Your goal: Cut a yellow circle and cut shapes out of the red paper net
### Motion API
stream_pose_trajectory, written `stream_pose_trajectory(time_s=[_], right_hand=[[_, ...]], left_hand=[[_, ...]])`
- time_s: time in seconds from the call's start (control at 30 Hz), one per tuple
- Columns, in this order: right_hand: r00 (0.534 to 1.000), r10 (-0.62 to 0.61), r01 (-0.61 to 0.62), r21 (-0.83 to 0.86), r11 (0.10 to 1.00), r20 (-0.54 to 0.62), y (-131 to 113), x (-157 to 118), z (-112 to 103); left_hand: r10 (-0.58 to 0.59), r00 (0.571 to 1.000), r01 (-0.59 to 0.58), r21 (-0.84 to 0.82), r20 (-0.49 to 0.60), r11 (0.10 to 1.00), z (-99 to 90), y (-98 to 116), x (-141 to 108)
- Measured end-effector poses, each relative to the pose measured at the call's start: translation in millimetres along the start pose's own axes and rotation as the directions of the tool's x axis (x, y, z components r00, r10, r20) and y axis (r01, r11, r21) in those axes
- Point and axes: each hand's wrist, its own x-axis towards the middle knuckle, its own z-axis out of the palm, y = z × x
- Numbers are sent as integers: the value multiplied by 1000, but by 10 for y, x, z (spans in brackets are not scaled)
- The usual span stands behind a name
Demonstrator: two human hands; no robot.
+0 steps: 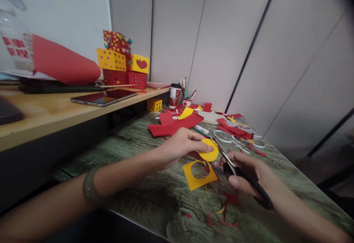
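Between the thumb and fingers of my left hand [184, 145] is a yellow paper circle [209, 153], held above the table. My right hand [250, 173] grips black-handled scissors [245, 182], their metal blades pointing up and left at the circle's right edge. Whether the blades touch the paper is hard to make out. Below the circle lies a yellow paper square with a round hole [190, 177]. Thin curled yellow trimmings [206, 200] and small red paper scraps [211, 220] lie nearer me on the table.
Red paper pieces [177, 125], rolls of white tape [223, 136], a lidded cup [174, 96] and a pen holder [187, 103] stand or lie toward the back. On the wooden shelf [132, 101] at left are a tablet [103, 97] and stacked decorated boxes [112, 59].
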Motion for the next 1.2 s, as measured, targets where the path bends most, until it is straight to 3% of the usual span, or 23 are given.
stream_pose_trajectory(time_s=[0.7,1.2], right_hand=[[999,32,-33,92,995,3,29,-13,15],[997,60,-58,41,997,-55,8,-13,12]], left_hand=[[-25,999,26,-40,27,999,-9,7,-2],[7,999,-7,-17,32,1000,-22,9,1]])
